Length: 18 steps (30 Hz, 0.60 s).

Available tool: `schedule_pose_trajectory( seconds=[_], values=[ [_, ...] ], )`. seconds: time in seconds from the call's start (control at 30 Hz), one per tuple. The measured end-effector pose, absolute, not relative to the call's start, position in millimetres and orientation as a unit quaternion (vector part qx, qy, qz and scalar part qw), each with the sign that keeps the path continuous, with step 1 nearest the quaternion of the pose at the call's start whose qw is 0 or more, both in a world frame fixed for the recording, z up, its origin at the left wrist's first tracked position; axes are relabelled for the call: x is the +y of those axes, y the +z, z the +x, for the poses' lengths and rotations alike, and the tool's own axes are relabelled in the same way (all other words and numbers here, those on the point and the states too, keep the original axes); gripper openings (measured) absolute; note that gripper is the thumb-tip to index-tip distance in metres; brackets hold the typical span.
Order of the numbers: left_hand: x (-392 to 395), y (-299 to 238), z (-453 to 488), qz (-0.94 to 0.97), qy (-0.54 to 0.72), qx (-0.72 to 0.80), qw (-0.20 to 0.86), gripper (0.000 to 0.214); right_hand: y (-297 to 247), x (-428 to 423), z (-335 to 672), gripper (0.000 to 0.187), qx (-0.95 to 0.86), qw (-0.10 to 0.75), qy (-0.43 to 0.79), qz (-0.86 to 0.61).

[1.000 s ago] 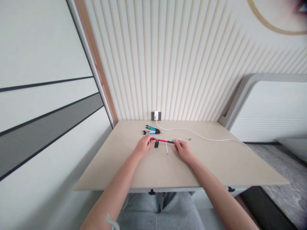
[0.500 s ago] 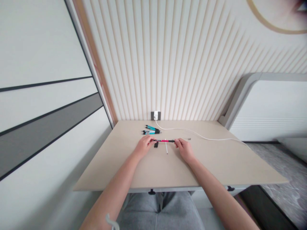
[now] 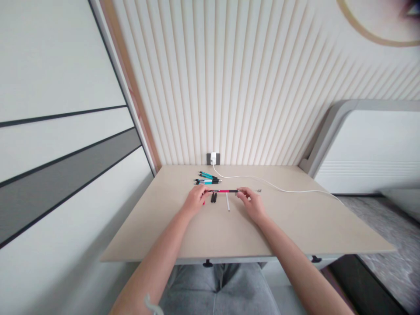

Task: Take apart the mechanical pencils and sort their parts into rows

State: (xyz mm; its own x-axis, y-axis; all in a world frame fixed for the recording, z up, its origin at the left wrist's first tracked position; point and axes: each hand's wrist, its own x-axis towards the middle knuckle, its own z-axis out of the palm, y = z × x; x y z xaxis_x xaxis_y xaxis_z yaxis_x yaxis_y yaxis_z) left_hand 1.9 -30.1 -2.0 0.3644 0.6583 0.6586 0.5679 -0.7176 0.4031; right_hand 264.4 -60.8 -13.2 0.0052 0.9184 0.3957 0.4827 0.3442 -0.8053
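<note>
A red and black pen (image 3: 225,190) is held level above the desk, between my two hands. My left hand (image 3: 196,197) is closed on its left end in a pinch. At the black right end, my right hand (image 3: 251,202) has its fingertips closed on the pen's tip. Two short black tubes (image 3: 214,197) lie side by side just below the pen. To their right rests a thin white stick (image 3: 228,202), like a pen refill. A small red piece (image 3: 204,203) shows beside my left hand, partly hidden by it.
Several blue and black pens (image 3: 207,179) lie at the back of the beige desk (image 3: 226,236). Tiny metallic parts (image 3: 259,190) sit right of my right hand. A white cable (image 3: 282,189) runs from the wall charger (image 3: 213,158) across the desk's right side.
The right hand's fingers have shifted at the pen's tip and spread a little. The pen has risen slightly. More of the black tubes and the small red piece now show.
</note>
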Motion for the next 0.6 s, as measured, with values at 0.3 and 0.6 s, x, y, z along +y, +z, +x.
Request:
schedule_pose_trajectory(
  seconds=[0.3, 0.6],
  values=[
    [-30.7, -1.5, 3.3, 0.83, 0.424, 0.355, 0.065, 0.014, -17.1, -57.3, 267.1, 0.051, -0.664, 0.461, 0.244, -0.535],
    [-31.3, -1.3, 3.6, 0.83, 0.418, 0.358, 0.085, 0.014, -16.2, -57.2, 268.6, 0.044, -0.665, 0.454, 0.25, -0.538]
  ],
)
